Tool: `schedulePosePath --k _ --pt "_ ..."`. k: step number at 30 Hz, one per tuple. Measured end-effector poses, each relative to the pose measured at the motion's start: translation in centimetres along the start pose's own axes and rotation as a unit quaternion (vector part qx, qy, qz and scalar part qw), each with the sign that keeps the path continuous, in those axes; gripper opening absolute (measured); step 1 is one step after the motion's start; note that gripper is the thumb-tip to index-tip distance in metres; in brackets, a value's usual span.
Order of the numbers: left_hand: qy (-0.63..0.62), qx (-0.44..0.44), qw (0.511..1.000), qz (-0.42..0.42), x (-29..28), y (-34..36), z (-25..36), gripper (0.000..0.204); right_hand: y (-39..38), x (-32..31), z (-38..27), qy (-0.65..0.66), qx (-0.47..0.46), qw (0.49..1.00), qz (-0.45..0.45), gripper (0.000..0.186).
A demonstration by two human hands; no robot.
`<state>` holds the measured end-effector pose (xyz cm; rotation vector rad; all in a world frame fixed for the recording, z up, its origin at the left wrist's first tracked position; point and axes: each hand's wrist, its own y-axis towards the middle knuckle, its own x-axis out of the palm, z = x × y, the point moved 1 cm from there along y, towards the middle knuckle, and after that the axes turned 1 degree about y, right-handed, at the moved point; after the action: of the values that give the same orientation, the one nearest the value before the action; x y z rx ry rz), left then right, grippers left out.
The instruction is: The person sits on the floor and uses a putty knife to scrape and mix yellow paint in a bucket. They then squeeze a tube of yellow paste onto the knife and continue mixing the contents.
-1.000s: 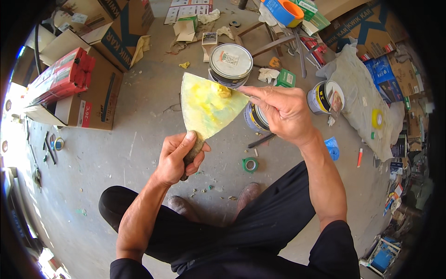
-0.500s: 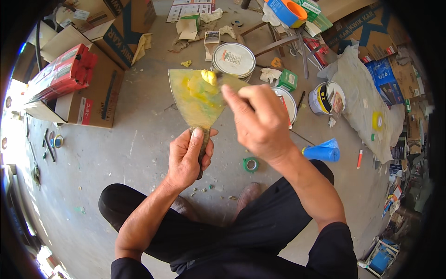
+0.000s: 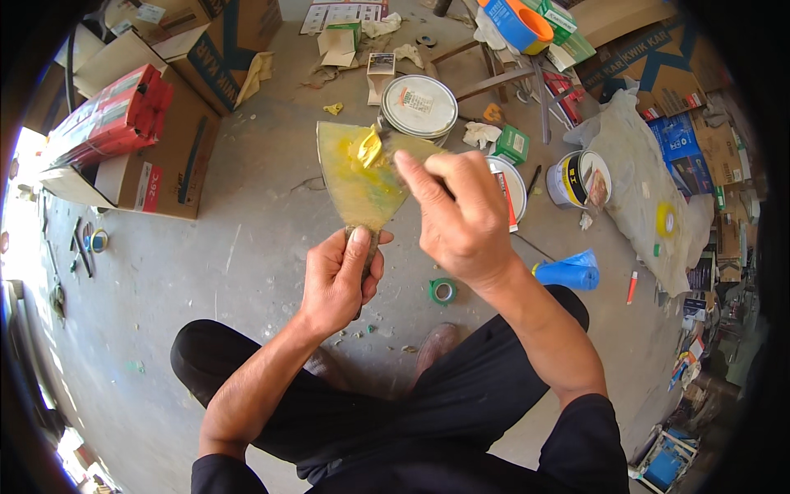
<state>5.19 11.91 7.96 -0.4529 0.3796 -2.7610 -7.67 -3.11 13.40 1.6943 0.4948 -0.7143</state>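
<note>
My left hand [image 3: 337, 276] is closed round the dark handle of a wide putty knife [image 3: 362, 193], its blade flat and pointing away from me. A lump of yellow putty [image 3: 369, 146] lies near the blade's far edge, with yellow and greenish smears around it. Above the blade's right side, my right hand [image 3: 461, 214] grips a second putty knife, the scraper [image 3: 418, 146], with its index finger stretched along it. This scraper's edge is blurred and meets the wide blade beside the lump. Most of its handle is hidden by my fingers.
Round cans [image 3: 419, 105] stand beyond my hands, with an opened can [image 3: 579, 178] farther right. Green tape [image 3: 443, 291] and a blue roll of film [image 3: 569, 272] lie near my knees. A cardboard box [image 3: 156, 169] stands left; a metal-legged stand [image 3: 543, 99] is at far right.
The yellow lump has been spread larger and lower on the wide blade. The wide putty knife has shifted slightly right with my left hand; my right hand stays nearly in place.
</note>
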Motion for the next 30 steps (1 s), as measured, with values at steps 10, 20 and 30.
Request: schedulePosePath --k 10,20,30 --pt "0.007 -0.01 1.0 0.005 -0.3 0.0 0.1 0.043 -0.3 0.3 -1.1 0.053 -0.045 0.996 -0.049 0.048" --pt "0.047 0.0 0.999 0.012 -0.3 0.4 -0.1 0.045 0.4 -0.3 0.8 0.038 -0.013 0.999 -0.029 0.04" --pt "-0.006 -0.037 0.997 -0.065 -1.7 0.7 0.7 0.048 1.3 -3.2 5.1 0.208 0.026 0.978 -0.009 0.036"
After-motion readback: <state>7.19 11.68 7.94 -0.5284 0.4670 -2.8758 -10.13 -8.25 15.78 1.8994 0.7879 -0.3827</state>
